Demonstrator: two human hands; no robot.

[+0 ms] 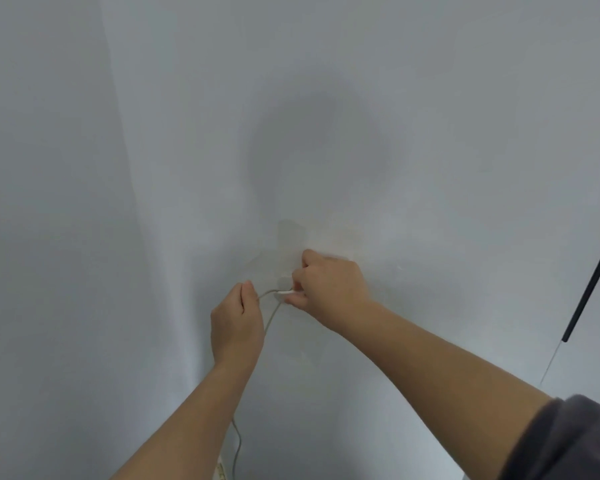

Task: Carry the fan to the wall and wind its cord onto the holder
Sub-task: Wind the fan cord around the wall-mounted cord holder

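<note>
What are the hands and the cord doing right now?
left hand, pinches the cord near its end
right hand, pinches the cord's white end against the wall
cord, slack, loops between the hands and hangs down past the left forearm

A plain pale grey wall (430, 133) fills almost the whole view. Towards the left a soft vertical crease (125, 168) runs down it like an inside corner. Near the middle sits a broad, round, faint shadow (319, 150), and below that a paler, slightly yellowish patch (291, 233) of uneven paint. Just under the patch a small white piece (285, 292) lies against the wall, partly hidden by fingers. A thin grey cord (270, 317) hangs from it down the wall. A dark narrow strip (593, 278) slants along the far right edge
</note>
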